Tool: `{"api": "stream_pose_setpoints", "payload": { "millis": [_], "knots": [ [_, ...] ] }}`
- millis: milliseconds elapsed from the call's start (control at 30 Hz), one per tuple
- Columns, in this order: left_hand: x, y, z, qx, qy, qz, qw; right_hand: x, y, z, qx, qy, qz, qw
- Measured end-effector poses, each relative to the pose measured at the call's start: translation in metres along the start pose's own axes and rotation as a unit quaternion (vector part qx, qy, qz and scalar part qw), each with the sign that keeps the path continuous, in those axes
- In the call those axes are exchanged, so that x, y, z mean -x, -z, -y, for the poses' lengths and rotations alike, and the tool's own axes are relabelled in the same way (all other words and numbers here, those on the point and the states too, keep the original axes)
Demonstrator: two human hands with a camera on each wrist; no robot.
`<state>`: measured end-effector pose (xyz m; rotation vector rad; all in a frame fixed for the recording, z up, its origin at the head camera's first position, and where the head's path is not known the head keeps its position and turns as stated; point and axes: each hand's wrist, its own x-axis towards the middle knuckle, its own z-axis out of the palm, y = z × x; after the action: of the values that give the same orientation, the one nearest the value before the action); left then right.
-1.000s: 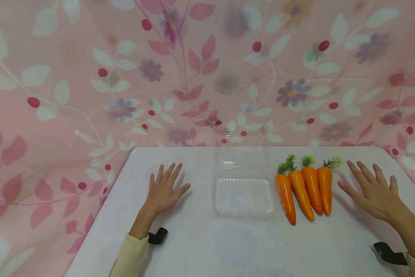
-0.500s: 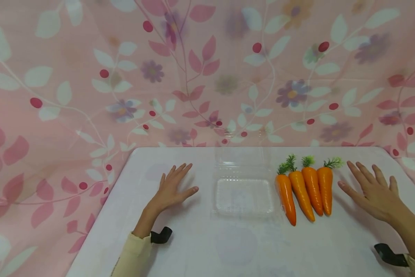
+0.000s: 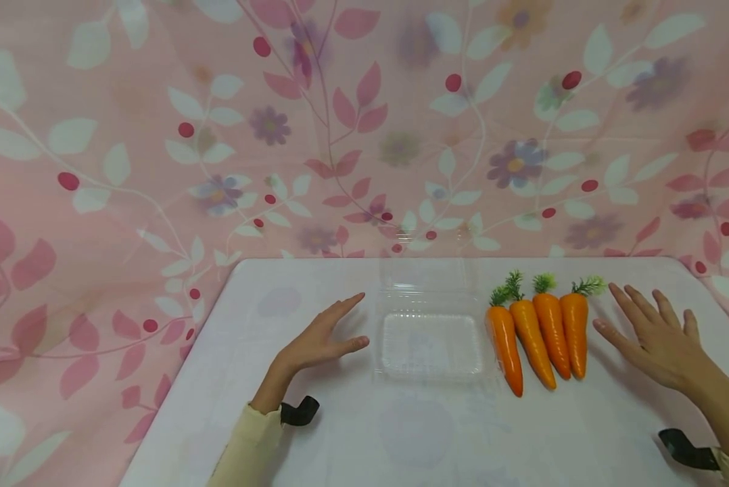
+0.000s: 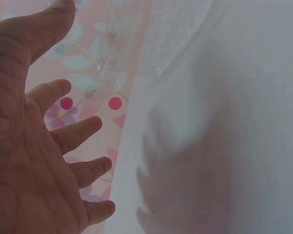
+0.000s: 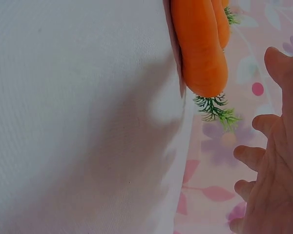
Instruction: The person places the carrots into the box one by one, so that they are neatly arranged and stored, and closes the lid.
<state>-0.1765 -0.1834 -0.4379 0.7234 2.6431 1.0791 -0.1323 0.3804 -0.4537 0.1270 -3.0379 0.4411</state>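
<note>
A clear plastic clamshell box (image 3: 431,345) lies with its lid raised at the back, in the middle of the table. Just left of it is my left hand (image 3: 318,341), fingers straight and thumb apart, holding nothing; its fingertips are close to the box's left side. In the left wrist view the palm (image 4: 34,146) faces the box's see-through corner (image 4: 171,44). Several orange carrots (image 3: 531,341) with green tops lie side by side to the right of the box. My right hand (image 3: 659,338) is spread with nothing in it, right of the rightmost carrot (image 5: 202,53).
The white table (image 3: 316,446) ends at a back edge against a pink floral cloth (image 3: 340,135). Black wrist mounts (image 3: 300,410) stick out beside both sleeves, low over the table.
My left hand has moved right, towards the clear box, and turned so that its thumb side faces up more. The right hand, carrots and box stay where they were.
</note>
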Motion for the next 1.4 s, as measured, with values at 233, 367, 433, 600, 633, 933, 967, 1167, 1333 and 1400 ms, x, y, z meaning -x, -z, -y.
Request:
{"api": "stream_pose_setpoints", "payload": {
  "millis": [233, 367, 433, 600, 633, 933, 967, 1167, 1333, 1400],
  "knots": [
    [-0.005, -0.005, 0.001, 0.0, -0.009, 0.013, 0.9999, 0.0, -0.001, 0.001, 0.0, 0.006, 0.002, 1.0],
    [-0.007, -0.008, 0.002, -0.007, -0.009, 0.017, 0.9998, 0.0, 0.0, 0.003, -0.002, 0.012, -0.001, 1.0],
    [-0.008, -0.01, 0.003, -0.01, -0.005, 0.023, 0.9997, -0.001, 0.0, 0.003, -0.006, 0.015, -0.002, 1.0],
    [-0.009, -0.011, 0.004, -0.004, 0.0, 0.037, 0.9993, -0.002, -0.001, 0.005, -0.014, 0.018, -0.003, 1.0],
    [-0.01, -0.012, 0.005, -0.002, 0.001, 0.041, 0.9992, -0.002, -0.001, 0.005, -0.017, 0.019, -0.003, 1.0],
    [-0.011, -0.014, 0.006, -0.007, 0.001, 0.068, 0.9976, -0.002, -0.001, 0.007, -0.02, 0.032, -0.021, 0.999],
    [-0.011, -0.013, 0.006, -0.009, 0.001, 0.068, 0.9976, -0.002, -0.001, 0.008, -0.019, 0.032, -0.025, 0.999],
    [-0.011, -0.012, 0.005, -0.009, 0.003, 0.074, 0.9972, -0.003, 0.0, 0.01, -0.023, 0.031, -0.048, 0.998],
    [-0.011, -0.012, 0.006, -0.006, 0.004, 0.078, 0.9969, -0.004, 0.002, 0.016, -0.056, 0.005, -0.035, 0.998],
    [-0.011, -0.012, 0.006, -0.004, 0.003, 0.078, 0.997, -0.005, 0.002, 0.018, -0.069, -0.007, -0.031, 0.997]
  ]
}}
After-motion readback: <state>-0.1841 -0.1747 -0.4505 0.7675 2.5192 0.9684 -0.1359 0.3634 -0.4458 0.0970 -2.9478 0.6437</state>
